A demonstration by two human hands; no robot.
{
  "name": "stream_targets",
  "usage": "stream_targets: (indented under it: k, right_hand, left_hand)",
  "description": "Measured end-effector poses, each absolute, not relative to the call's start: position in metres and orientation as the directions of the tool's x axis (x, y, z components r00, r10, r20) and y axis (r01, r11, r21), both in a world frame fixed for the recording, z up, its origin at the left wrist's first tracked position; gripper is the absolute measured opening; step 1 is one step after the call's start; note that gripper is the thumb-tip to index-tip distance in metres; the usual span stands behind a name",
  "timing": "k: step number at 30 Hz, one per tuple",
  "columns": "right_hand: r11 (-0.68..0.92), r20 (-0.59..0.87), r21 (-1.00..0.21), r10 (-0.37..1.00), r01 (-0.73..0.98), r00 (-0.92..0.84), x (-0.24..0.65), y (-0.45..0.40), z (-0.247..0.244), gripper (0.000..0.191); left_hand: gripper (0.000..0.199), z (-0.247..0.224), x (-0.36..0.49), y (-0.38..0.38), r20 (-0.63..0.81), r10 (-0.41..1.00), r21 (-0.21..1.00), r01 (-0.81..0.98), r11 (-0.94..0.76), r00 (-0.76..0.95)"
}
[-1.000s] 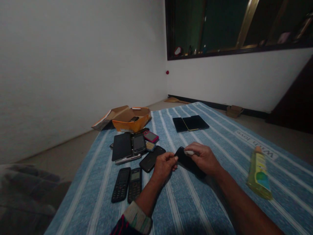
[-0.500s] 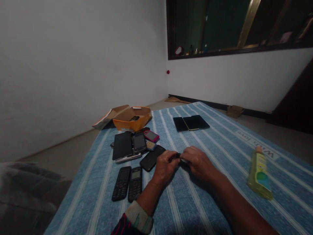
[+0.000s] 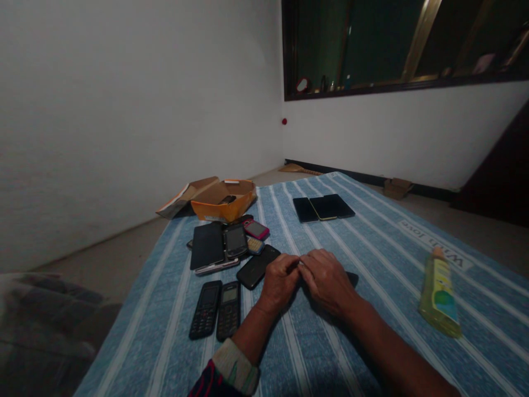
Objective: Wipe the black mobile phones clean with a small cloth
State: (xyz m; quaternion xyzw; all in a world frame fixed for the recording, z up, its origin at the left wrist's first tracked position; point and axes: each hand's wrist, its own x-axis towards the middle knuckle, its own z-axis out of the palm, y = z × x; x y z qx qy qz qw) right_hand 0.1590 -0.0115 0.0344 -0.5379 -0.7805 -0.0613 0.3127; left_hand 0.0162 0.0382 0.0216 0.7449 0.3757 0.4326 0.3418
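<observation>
My left hand and my right hand meet over the striped cloth, fingertips pinched together. What they grip is mostly hidden by the fingers. The end of a dark, flat, phone-like thing sticks out beyond my right hand; I cannot tell whether it is held or lies on the cloth. A black smartphone lies right beside my left hand. Two keypad phones, one left of the other, lie side by side near my left wrist.
Several phones are piled behind, with a dark one and a pink one. An open orange cardboard box stands farther back. Dark flat devices lie at the far middle. A yellow-green bottle lies on the right of the cloth.
My right hand has turned and closed in against my left fingertips. The dark piece that showed between the hands is now hidden, and a dark end shows right of my right hand.
</observation>
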Motion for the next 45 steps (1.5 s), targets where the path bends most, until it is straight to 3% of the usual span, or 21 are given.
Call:
stream_targets:
  k: [8, 22, 32, 45]
  right_hand:
    - [0.349, 0.526, -0.164, 0.822, 0.923, -0.217, 0.16, -0.008, 0.028, 0.017]
    - [0.325, 0.394, -0.247, 0.894, 0.913, -0.212, 0.181, -0.01, 0.042, 0.018]
    - [0.364, 0.464, -0.199, 0.853, 0.91, -0.24, 0.162, -0.005, 0.032, 0.013]
    - [0.343, 0.357, -0.254, 0.902, 0.905, -0.241, 0.184, -0.007, 0.046, 0.019]
  left_hand:
    - [0.01, 0.018, 0.016, 0.04, 0.416, 0.833, 0.785, 0.318, -0.532, 0.365]
    - [0.003, 0.015, 0.015, 0.041, 0.473, 0.796, 0.691, 0.4, -0.602, 0.378]
    - [0.008, 0.014, 0.015, 0.04, 0.507, 0.771, 0.646, 0.422, -0.636, 0.385]
    - [0.005, 0.018, 0.014, 0.039, 0.479, 0.779, 0.635, 0.453, -0.626, 0.405]
